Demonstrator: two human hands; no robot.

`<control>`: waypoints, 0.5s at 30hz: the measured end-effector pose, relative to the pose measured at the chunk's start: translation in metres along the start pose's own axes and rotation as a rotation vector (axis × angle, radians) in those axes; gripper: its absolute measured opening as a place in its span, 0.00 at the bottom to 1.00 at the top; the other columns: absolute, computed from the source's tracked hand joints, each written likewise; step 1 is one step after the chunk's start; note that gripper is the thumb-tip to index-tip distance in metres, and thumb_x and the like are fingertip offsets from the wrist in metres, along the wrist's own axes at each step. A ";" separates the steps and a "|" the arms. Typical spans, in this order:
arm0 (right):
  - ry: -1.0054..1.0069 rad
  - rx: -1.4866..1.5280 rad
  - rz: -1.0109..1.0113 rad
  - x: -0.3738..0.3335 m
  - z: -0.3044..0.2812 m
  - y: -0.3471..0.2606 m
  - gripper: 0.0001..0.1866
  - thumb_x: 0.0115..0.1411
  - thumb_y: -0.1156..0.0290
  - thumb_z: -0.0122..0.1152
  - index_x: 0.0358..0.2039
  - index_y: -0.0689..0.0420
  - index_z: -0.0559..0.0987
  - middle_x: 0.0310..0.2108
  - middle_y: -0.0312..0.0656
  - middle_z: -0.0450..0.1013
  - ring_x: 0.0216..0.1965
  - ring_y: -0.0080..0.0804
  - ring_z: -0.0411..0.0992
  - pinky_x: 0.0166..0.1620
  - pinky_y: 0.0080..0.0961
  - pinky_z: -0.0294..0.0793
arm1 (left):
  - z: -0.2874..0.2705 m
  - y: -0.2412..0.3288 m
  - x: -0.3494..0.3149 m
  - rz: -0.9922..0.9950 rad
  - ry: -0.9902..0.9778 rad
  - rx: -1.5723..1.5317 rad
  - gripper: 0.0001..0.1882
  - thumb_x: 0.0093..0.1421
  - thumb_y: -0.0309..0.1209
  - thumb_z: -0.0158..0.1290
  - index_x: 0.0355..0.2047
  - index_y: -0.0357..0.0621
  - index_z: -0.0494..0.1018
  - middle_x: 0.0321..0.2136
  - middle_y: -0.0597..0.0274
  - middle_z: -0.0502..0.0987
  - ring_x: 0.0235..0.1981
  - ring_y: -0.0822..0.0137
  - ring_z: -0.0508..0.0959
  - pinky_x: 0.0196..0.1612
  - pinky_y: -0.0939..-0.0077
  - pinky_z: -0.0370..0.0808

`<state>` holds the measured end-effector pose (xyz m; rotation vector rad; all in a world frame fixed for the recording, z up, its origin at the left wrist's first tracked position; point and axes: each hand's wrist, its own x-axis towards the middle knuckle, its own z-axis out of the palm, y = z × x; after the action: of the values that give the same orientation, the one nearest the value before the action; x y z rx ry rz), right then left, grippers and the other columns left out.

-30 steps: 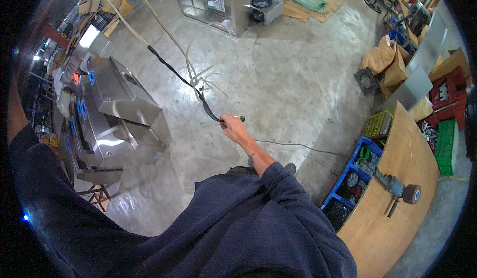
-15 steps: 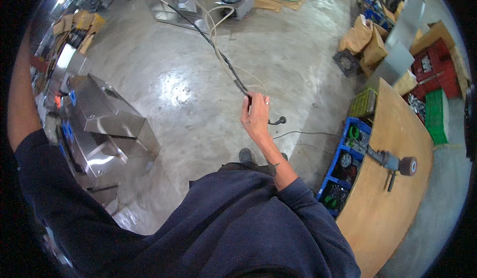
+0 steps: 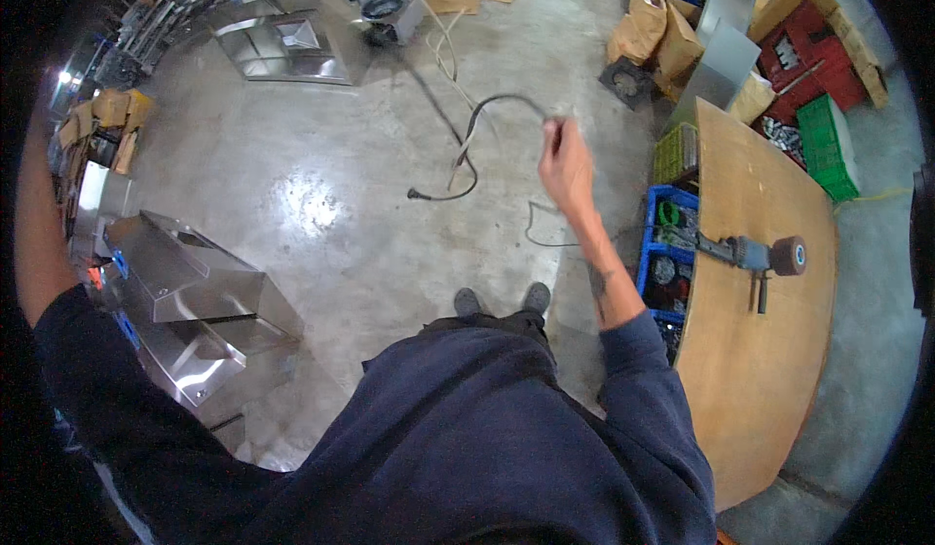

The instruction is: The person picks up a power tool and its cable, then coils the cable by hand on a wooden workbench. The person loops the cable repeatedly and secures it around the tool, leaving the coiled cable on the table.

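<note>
My right hand (image 3: pixel 565 165) is raised over the concrete floor and closed on a black cable (image 3: pixel 487 109). The cable arcs up from my fist, curves left and drops to the floor, where its plug end (image 3: pixel 417 194) lies. A pale hose (image 3: pixel 443 38) runs beside it toward a metal machine (image 3: pixel 390 4) at the back. My left hand is out of the picture; only its dark blue sleeve (image 3: pixel 88 379) and bare forearm show along the left rim. My shoes (image 3: pixel 502 299) stand below the cable.
Shiny sheet-metal housings (image 3: pixel 195 292) lie at my left. A round wooden table (image 3: pixel 769 350) at my right carries a power grinder (image 3: pixel 755 253). Blue crates (image 3: pixel 667 253) of parts sit beside it. Cardboard, red and green crates (image 3: pixel 828 146) stand behind.
My right hand has swung the cable from the left toward the right and lifted it higher. The cable's plug end now lies loose on the floor. The view has turned.
</note>
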<state>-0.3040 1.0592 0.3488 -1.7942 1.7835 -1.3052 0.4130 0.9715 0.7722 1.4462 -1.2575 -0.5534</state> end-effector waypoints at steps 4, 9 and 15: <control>-0.269 0.173 0.029 -0.077 0.049 -0.010 0.07 0.70 0.71 0.53 0.43 0.61 0.72 0.33 0.59 0.76 0.36 0.62 0.76 0.37 0.49 0.72 | 0.004 0.019 -0.012 0.029 0.012 -0.027 0.20 0.75 0.44 0.43 0.45 0.38 0.72 0.36 0.56 0.77 0.36 0.62 0.77 0.37 0.66 0.76; -0.723 0.110 -0.098 -0.127 0.099 0.060 0.08 0.63 0.76 0.55 0.43 0.60 0.73 0.36 0.58 0.77 0.37 0.63 0.75 0.38 0.53 0.73 | 0.016 0.049 -0.019 0.070 0.006 -0.036 0.20 0.75 0.45 0.43 0.44 0.39 0.73 0.35 0.58 0.77 0.35 0.64 0.77 0.36 0.68 0.76; -0.890 0.118 -0.101 -0.173 0.134 0.116 0.11 0.58 0.78 0.53 0.42 0.58 0.76 0.39 0.57 0.77 0.43 0.59 0.75 0.43 0.49 0.74 | 0.018 0.071 -0.033 0.098 0.010 -0.027 0.20 0.75 0.46 0.43 0.43 0.41 0.73 0.34 0.60 0.77 0.34 0.66 0.77 0.34 0.70 0.75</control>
<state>-0.2469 1.1434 0.1233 -1.9571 1.1017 -0.4589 0.3590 1.0045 0.8213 1.3553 -1.3013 -0.4948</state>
